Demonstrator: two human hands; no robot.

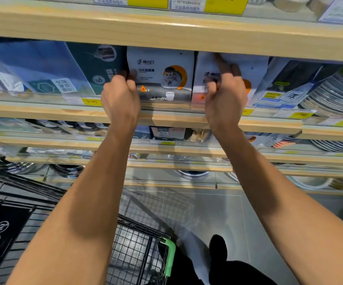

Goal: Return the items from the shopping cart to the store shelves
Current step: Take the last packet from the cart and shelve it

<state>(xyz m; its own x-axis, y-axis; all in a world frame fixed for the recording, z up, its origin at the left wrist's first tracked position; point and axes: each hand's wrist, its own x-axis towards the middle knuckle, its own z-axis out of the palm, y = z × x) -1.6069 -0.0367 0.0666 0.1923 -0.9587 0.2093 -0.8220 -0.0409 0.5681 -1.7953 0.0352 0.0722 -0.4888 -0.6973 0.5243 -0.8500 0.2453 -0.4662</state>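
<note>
Shelving: your left hand [119,95] grips bag [160,76]; right hand [225,93] presses second bag [246,73], 1 o'clock.
Next: seat both upright.

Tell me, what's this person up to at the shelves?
A person is putting store goods back. Both hands reach into one wooden shelf: the left hand grips the edge of a white pouch standing there, and the right hand is on a matching pouch beside it. The black wire cart waits below.
</note>
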